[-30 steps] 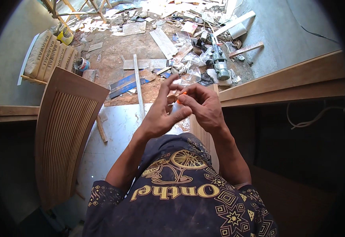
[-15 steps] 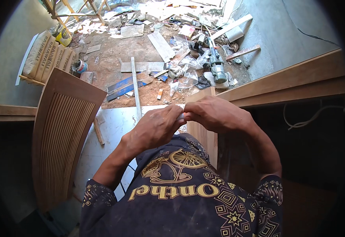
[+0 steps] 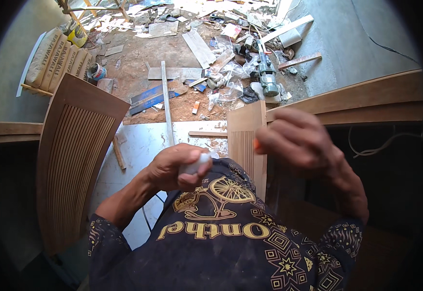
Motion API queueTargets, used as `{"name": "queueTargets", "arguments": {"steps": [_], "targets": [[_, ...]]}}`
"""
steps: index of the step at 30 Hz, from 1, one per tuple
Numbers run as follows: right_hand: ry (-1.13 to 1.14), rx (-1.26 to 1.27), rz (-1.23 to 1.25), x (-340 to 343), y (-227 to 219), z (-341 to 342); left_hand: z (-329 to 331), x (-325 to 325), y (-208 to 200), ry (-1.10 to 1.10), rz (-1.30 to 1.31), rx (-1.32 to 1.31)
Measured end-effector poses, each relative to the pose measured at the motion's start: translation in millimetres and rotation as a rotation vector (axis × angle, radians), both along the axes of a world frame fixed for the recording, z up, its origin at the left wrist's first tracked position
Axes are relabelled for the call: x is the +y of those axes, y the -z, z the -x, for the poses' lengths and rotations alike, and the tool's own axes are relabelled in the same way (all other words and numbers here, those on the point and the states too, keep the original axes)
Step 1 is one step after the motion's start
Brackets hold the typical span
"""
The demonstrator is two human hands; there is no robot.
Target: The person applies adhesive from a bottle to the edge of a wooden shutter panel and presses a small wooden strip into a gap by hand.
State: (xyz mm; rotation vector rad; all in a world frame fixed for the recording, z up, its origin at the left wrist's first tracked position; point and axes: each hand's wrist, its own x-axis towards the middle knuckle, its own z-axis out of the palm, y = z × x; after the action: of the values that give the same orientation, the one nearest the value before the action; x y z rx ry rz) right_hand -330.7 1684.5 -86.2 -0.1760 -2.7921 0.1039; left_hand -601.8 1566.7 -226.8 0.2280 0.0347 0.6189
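In front of my chest, my left hand (image 3: 165,167) is closed around a small white plastic bottle (image 3: 191,168), its top facing up between thumb and fingers. Off to the right and apart from it, my right hand (image 3: 298,143) is pinched and slightly smeared by motion. A small orange cap (image 3: 257,145) pokes out at its fingertips. Just beyond that hand stands a slatted wooden panel (image 3: 247,120). A taller slatted wooden panel (image 3: 95,96) with a curved edge leans left of my left arm.
A white tiled surface (image 3: 141,136) lies below, with a thin wood strip (image 3: 208,134) and a long pale batten (image 3: 165,97). Beyond are stacked sacks (image 3: 51,60), a green power tool (image 3: 268,80), boards and plastic litter on dirt. A wooden beam (image 3: 352,102) runs along the right.
My hands were together and have come apart. The right hand moved right with the orange cap; the left dropped slightly left, with the white bottle now showing.
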Motion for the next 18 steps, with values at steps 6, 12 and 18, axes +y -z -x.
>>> {"name": "queueTargets", "arguments": {"steps": [6, 12, 18], "targets": [[0.273, 0.240, 0.703, -7.2, 23.5, -6.7, -15.9, 4.2, -18.8, -0.403, -0.462, 0.561], [0.438, 0.546, 2.015, -43.3, 77.4, 4.2, -26.6, 0.7, -19.3, -0.564, -0.377, 0.450], [0.654, 0.712, 2.143, -62.5, 86.2, 22.5, -35.4, -5.0, -21.3, -0.584, -0.251, 0.355]]}}
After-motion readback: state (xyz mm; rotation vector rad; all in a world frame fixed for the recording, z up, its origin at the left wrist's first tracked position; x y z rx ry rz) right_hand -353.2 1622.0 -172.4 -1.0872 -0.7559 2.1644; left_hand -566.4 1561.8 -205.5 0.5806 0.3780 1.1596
